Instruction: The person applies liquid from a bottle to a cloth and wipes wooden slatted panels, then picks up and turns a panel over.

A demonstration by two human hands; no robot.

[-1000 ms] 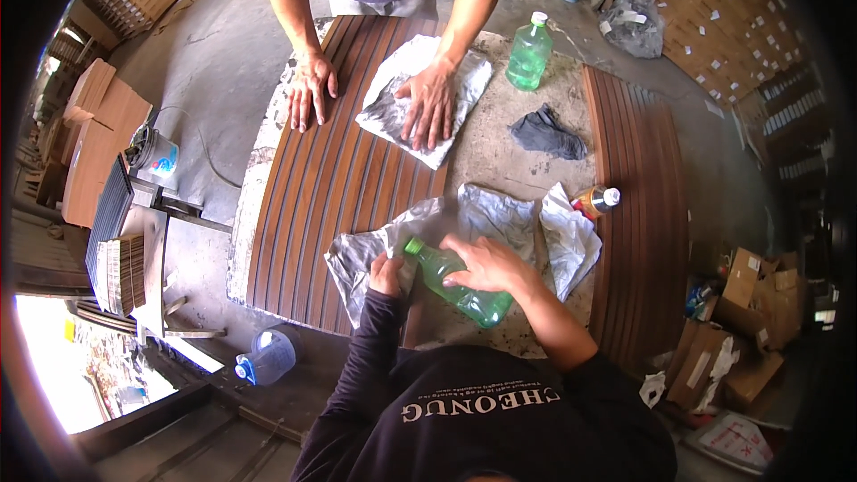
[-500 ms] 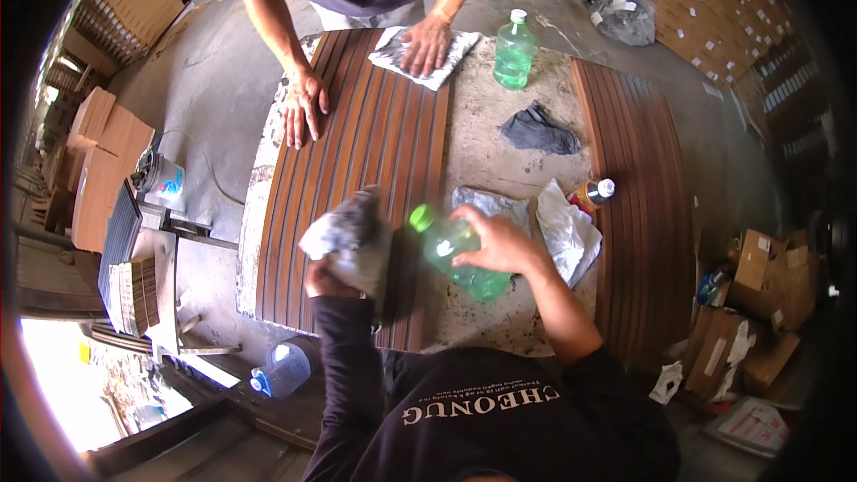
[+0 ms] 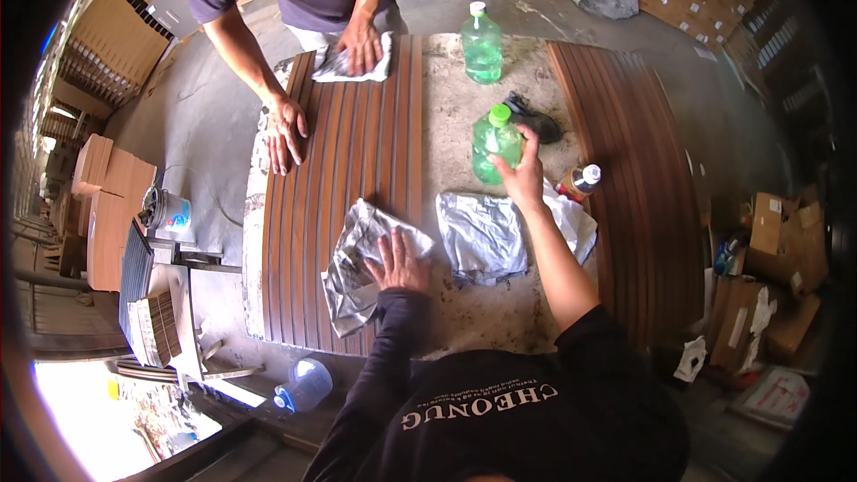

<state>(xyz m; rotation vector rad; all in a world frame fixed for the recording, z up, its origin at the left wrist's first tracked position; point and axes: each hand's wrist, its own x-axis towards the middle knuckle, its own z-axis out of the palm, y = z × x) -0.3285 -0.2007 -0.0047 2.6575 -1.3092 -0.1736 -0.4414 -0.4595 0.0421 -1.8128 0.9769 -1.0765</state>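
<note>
Resting within the right grip (image 3: 525, 173), the green-capped bottle (image 3: 494, 143).

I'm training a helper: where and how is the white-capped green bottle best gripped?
The white-capped green bottle is probably best gripped around its body, from the right: it stands upright, and the body is wider than the neck. A co-worker's hand lies off to its left, and the right hand holds the green-capped bottle on its near side.
</note>
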